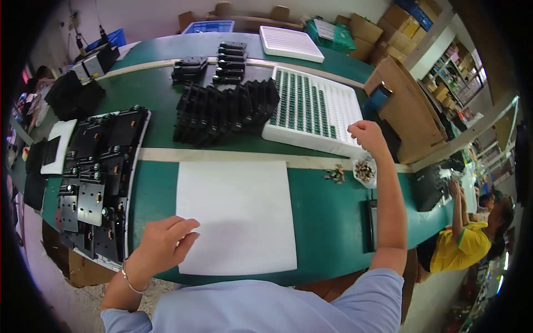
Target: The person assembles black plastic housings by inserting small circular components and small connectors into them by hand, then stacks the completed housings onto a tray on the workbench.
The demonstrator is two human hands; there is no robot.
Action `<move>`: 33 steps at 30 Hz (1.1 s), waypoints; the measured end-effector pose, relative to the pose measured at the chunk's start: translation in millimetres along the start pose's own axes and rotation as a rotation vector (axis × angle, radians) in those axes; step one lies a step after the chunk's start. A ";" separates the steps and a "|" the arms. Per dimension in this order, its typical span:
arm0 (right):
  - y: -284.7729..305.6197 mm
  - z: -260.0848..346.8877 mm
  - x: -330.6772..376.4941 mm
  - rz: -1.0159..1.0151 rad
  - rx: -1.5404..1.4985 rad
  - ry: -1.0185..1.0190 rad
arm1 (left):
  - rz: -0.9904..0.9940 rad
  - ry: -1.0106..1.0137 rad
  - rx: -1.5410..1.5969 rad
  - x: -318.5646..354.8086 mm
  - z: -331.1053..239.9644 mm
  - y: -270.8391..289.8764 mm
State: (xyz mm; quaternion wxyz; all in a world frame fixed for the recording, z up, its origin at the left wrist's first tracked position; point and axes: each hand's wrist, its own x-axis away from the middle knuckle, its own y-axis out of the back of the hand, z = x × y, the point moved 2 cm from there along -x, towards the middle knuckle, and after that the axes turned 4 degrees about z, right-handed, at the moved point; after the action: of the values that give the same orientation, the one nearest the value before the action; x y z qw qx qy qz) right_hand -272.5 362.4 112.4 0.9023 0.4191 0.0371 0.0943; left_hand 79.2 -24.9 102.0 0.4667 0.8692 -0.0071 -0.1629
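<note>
My left hand (166, 241) hovers over the near left corner of a white foam sheet (239, 200), thumb and forefinger apart and nothing seen between them. My right arm reaches forward past the sheet. The right hand (366, 136) is at the near right edge of a white foam tray (311, 145), fingers curled together; whatever they hold, if anything, is hidden. Rows of small green parts (302, 102) fill much of that tray. Just below the hand, a clear plastic bag (365, 171) holds small metal pieces, with a loose pile of similar pieces (335, 175) to its left.
Black plates (102, 161) fill a board on the left. Stacked black parts (222, 111) stand beyond the sheet. A cardboard sheet (408, 105) rises behind the tray on the right. A dark box-shaped object (371, 225) lies beneath my right forearm. A person in yellow (461, 247) works at the right.
</note>
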 end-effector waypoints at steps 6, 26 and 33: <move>-82.4 103.7 -54.9 0.112 -0.069 0.334 | 0.033 0.009 0.101 5.7 -9.5 -17.2; -84.2 65.4 -136.6 -0.307 -0.021 0.169 | -0.210 0.348 0.195 78.4 39.3 -10.7; 52.5 -83.8 -44.6 -0.246 0.654 -0.497 | -0.425 0.585 0.216 123.8 49.0 -5.1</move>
State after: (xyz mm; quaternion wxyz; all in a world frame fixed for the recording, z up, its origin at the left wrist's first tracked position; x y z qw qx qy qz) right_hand -335.6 449.3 97.8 0.7079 0.6855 -0.1040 -0.1346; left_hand 181.6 -82.0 38.5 0.3104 0.9053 0.2898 0.0010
